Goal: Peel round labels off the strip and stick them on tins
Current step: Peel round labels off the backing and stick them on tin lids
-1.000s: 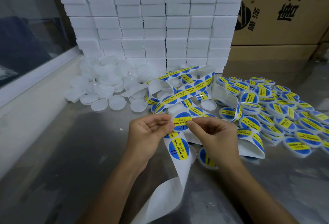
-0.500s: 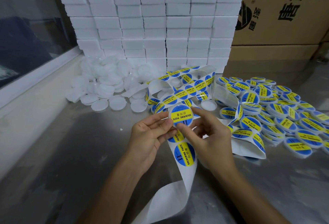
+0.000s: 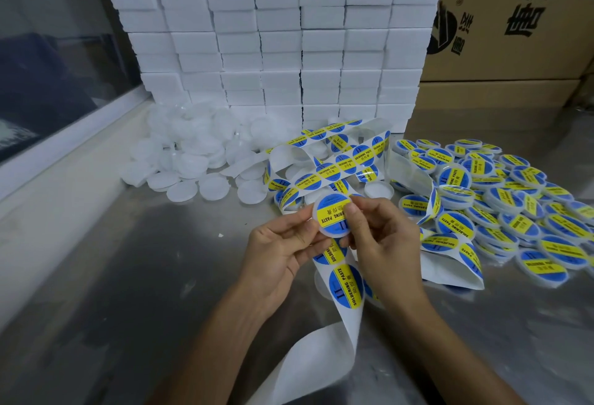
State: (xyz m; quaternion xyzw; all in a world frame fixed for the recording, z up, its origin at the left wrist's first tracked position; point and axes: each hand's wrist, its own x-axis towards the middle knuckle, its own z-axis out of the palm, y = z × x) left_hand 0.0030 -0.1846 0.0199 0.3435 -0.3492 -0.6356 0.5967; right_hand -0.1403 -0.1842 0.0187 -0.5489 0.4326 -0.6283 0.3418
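Above the near middle of a shiny metal surface [image 3: 128,276], a left hand [image 3: 283,253] and a right hand [image 3: 382,243] are together gripping, fingers curled, a small round white plastic tin [image 3: 332,219] bearing a blue-and-yellow round label, while the white backing strip of labels [image 3: 345,288] is trailing beneath them.

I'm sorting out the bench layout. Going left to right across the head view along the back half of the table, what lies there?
Window → pile of unlabelled white tins → looped label strip → heap of labelled tins. Behind them, white boxes stand left of the cardboard cartons.
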